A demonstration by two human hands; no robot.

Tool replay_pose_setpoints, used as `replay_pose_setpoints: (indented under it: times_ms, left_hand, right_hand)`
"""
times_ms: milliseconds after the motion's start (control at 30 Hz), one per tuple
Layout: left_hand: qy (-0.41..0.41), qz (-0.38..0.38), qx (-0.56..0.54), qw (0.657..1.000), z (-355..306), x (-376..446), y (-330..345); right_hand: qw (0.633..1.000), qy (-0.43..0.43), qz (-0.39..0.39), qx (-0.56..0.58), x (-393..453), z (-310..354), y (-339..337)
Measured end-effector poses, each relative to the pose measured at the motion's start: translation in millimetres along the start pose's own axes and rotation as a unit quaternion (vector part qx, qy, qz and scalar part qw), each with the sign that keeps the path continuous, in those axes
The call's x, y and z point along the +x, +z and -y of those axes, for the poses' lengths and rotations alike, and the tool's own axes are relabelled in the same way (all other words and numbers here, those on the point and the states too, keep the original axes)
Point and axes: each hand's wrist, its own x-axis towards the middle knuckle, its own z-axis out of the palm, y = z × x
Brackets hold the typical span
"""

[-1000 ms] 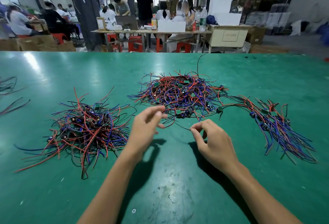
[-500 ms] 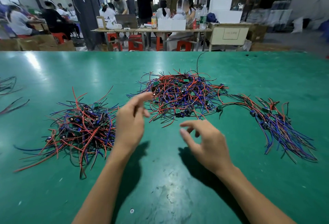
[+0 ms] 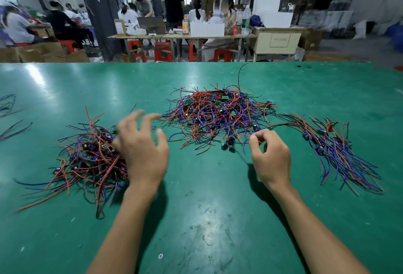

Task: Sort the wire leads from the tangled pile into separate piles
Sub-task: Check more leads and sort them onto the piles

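- My left hand (image 3: 141,149) has swung from the middle over the left pile (image 3: 87,156), fingers spread, holding nothing; looks like a lead just got dropped there.
- My right hand (image 3: 269,153) now pinches a wire lead (image 3: 229,143) at the tangled pile's (image 3: 218,112) near edge.
- Right pile (image 3: 340,151) untouched on the worktop (image 3: 207,219).
- Next lead is ready to pull.

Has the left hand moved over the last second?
Yes. The left hand went left, from near the middle pile to over the left pile's right edge, fingers spread.
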Motion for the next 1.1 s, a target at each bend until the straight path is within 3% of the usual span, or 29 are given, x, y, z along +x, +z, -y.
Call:
replay_pose_setpoints:
  times_ms: [100, 233, 367, 467, 567, 800, 1000, 1100]
  left_hand:
    - [0.138, 0.163, -0.118, 0.970, -21.9, -21.3, 17.3]
    - [0.159, 0.281, -0.164, 0.932, -37.4, -47.9, 34.0]
    - [0.098, 0.274, -0.235, 0.927, -41.8, -50.9, 37.0]
    - [0.017, 0.278, -0.312, 0.908, -44.1, -47.5, 33.0]
    - [-0.009, 0.280, -0.358, 0.890, -45.0, -40.9, 28.0]
    - [-0.164, 0.312, -0.488, 0.799, -46.1, -33.3, 24.4]
    - [-0.242, 0.345, -0.541, 0.728, -40.0, -22.7, 22.1]
    - [-0.234, 0.351, -0.558, 0.714, -36.9, -22.1, 19.9]
  right_hand:
    - [0.992, -0.095, -0.037, 0.071, -0.2, 19.2, -10.7]
    - [0.974, -0.169, -0.050, 0.139, -6.0, 41.2, -15.8]
    - [0.970, -0.155, -0.054, 0.178, -9.3, 52.3, -19.0]
    - [0.974, -0.101, -0.068, 0.193, -5.9, 53.8, -20.1]
    - [0.974, -0.041, -0.076, 0.208, -1.1, 48.0, -21.2]
    - [0.971, 0.068, 0.009, 0.230, 4.4, 32.0, -15.6]
    - [0.966, 0.026, 0.148, 0.211, -3.0, 37.1, -11.9]
    - [0.977, -0.038, 0.148, 0.149, -10.8, 38.8, -6.1]
